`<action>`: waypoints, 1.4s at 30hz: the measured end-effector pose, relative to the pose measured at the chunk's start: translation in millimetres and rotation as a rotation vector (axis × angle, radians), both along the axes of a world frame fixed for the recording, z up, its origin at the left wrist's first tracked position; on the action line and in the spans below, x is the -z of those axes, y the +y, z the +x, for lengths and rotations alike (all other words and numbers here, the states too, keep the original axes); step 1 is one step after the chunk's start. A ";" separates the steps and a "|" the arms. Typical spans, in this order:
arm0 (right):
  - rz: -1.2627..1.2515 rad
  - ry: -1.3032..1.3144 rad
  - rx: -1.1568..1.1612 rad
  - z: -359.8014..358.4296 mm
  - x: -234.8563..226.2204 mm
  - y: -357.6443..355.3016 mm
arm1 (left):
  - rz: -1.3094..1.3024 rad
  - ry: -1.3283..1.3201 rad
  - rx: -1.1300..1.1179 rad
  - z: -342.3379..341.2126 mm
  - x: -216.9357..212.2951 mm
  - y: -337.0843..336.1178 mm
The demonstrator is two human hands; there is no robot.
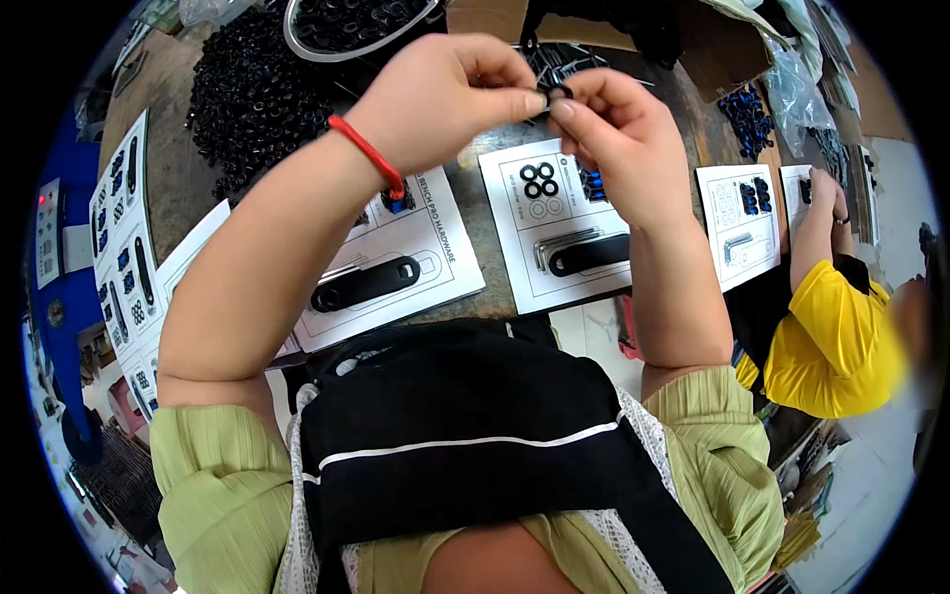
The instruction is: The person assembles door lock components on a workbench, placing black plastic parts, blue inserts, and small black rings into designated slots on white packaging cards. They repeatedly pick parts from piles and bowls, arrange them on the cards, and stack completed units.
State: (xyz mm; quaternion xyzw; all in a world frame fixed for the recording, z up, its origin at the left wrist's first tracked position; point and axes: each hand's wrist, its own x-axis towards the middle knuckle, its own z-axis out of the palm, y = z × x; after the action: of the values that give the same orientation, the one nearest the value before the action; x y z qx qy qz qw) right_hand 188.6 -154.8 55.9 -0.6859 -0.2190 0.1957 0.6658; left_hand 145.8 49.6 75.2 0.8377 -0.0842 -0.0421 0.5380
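Small black rings (560, 93) are pinched between the fingertips of my left hand (435, 99) and my right hand (633, 139), above the table's far middle. Below my right hand lies a printed white card (507, 233) bearing several black rings (538, 180), blue-and-black bolts (592, 185), silver hex keys (556, 249) and a slotted black bar (599, 255). My right forearm hides part of this card. Under my left forearm is another card (450, 259) with a black bar (366, 284); the arm covers much of it.
A large heap of black rings (247, 99) lies at the far left, beside a clear-rimmed tub (346, 54) of rings. Farther right are a cardboard box (732, 54), blue bolts (747, 119) and another laid-out card (737, 223). A person in yellow (831, 342) works at the right.
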 end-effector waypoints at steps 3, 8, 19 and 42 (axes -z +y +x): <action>-0.383 -0.248 0.004 -11.2 12.9 -26.2 | 0.442 -0.007 -0.030 -24.4 11.9 -24.3; -1.033 -0.466 -0.167 -37.5 32.6 -43.8 | 0.708 0.148 0.166 -41.8 48.0 -62.3; -1.077 -0.428 -0.058 -47.6 45.5 -44.0 | 0.861 0.014 0.149 -41.3 62.5 -74.8; -0.668 -0.249 0.414 -61.7 55.5 -82.2 | 0.501 -0.130 -0.212 -96.2 -14.4 3.5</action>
State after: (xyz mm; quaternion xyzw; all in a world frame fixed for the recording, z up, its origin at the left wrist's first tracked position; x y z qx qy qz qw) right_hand 126.9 -237.0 0.4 -0.9124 -0.0799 0.0334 0.4001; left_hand 49.6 53.1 89.6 0.9496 -0.0175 0.0487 0.3092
